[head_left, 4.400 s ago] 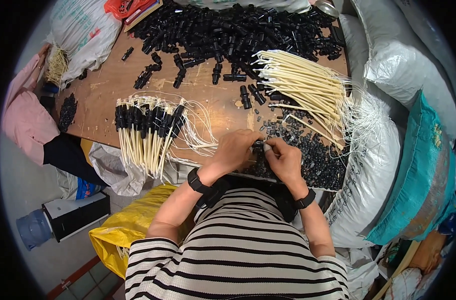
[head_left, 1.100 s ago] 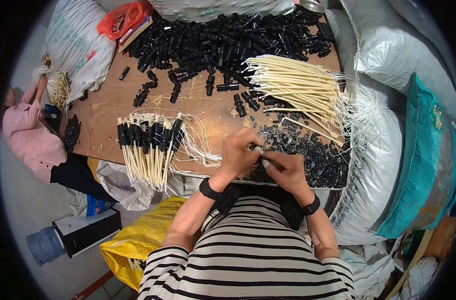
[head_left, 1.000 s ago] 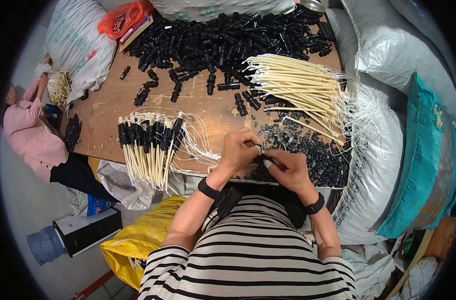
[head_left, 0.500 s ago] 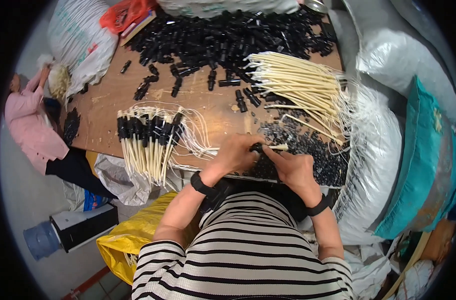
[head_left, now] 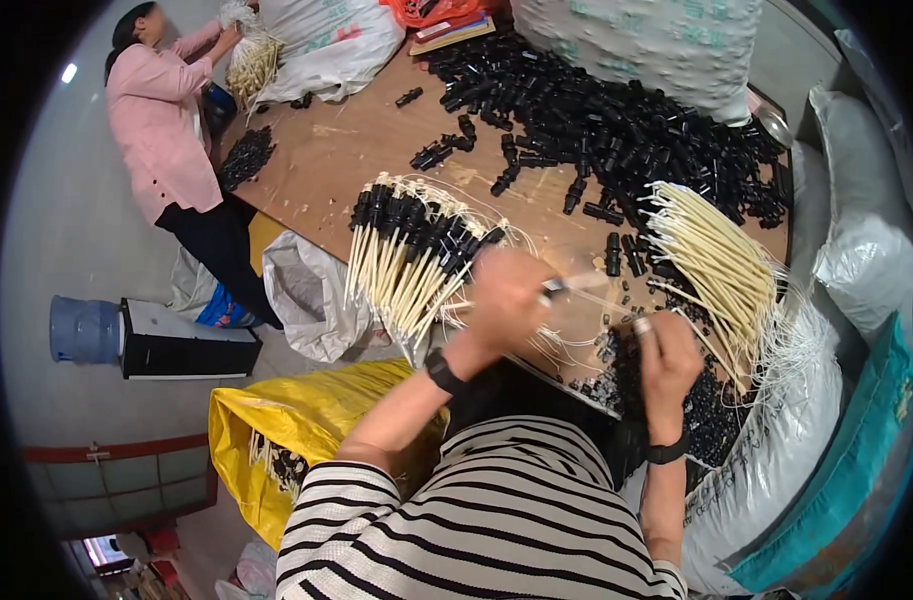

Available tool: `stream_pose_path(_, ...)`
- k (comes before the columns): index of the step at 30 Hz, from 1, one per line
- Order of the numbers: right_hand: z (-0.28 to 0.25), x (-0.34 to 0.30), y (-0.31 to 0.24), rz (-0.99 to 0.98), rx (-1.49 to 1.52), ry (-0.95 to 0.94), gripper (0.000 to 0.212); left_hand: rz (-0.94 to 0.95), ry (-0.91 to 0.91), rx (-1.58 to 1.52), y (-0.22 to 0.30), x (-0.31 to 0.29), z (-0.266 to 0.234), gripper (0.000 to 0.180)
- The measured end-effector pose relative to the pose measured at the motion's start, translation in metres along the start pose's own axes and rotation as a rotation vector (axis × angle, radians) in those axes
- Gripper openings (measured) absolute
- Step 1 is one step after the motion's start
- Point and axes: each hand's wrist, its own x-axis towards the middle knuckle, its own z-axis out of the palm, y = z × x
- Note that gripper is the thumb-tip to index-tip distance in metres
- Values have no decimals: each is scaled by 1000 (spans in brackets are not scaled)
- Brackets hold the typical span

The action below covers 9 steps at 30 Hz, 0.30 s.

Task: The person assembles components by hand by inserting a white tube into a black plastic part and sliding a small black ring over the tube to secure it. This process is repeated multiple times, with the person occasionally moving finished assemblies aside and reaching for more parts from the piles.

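My left hand (head_left: 509,295) is smeared by motion above the table's near edge. Its fingers are closed round a black connector (head_left: 554,287), from which a blurred pale rod (head_left: 589,281) sticks out to the right. My right hand (head_left: 672,352) is held apart from it, over scattered small black parts (head_left: 617,375). Its fingers are curled, thumb and forefinger close together; whether they hold anything is too unclear to tell. Left of my left hand lies a bundle of cream rods with black connectors (head_left: 417,235). Plain cream rods with white strings (head_left: 712,262) lie beyond my right hand.
A large heap of black connectors (head_left: 617,120) covers the table's far side, before a white sack (head_left: 637,50). Sacks (head_left: 777,450) line the right edge. A yellow bag (head_left: 297,420) stands at lower left. A person in pink (head_left: 167,110) handles a bundle at far left.
My hands have separated; earlier they met at a cream rod with a black connector. The left swings toward the finished-looking bundle's side, blurred. The view has turned, shifting the table rightward.
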Motion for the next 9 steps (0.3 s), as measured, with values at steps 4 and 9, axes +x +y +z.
stream_pose_path(4,2,-6,10,-10,-31,-229,16,-171,116,511,-52,3,-40,35)
stream_pose_path(9,7,-28,16,186,-26,-477,30,-197,59,236,-47,5,-18,59)
